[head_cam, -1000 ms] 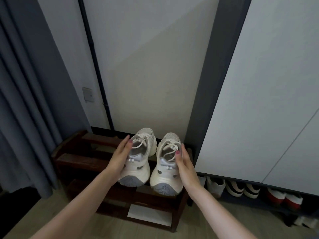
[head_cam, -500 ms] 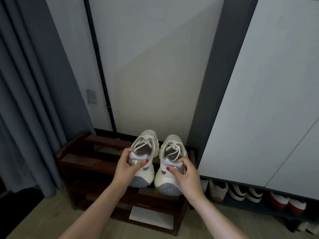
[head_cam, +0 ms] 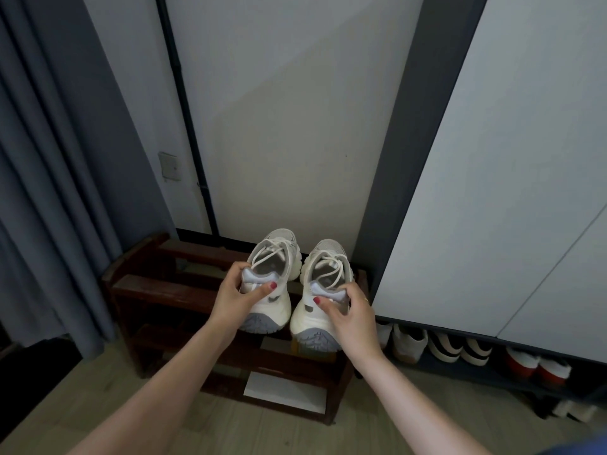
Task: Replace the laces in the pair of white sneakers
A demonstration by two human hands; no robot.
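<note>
No brand, label or writing on anything here is readable; a dark mark on the side of the left sneaker (head_cam: 274, 280) is too small for me to make out.

I count two white sneakers, both laced with pale laces (head_cam: 331, 269), heels toward me and toes toward the wall (head_cam: 295, 126). They sit side by side, just apart, on the top slats of a dark wooden shoe rack (head_cam: 157, 287). My left hand (head_cam: 238, 298) holds the left sneaker by its heel: thumb across the back of the heel, fingers curled over the collar's outer side. My right hand (head_cam: 353, 318) holds the right sneaker (head_cam: 323, 290) the same way, thumb on the heel and fingers wrapped round the outer side of the collar. So each grip is clamped on its own shoe.

The rack has three tiers that I can see. A white sheet (head_cam: 285, 392) lies at its foot.

To the right, under a white cabinet (head_cam: 492, 159), an open shelf (head_cam: 486, 376) carries about six shoes: one more white pair, a dark-and-white pair, a red-and-white pair. More pale shoes show below at the far right edge, too cut off to count.

A grey curtain (head_cam: 42, 192) hangs left of the rack. Wooden floor (head_cam: 203, 431) lies open between the rack and me. The right sneaker sits near the rack's right end, close to the dark cabinet post (head_cam: 394, 192).
</note>
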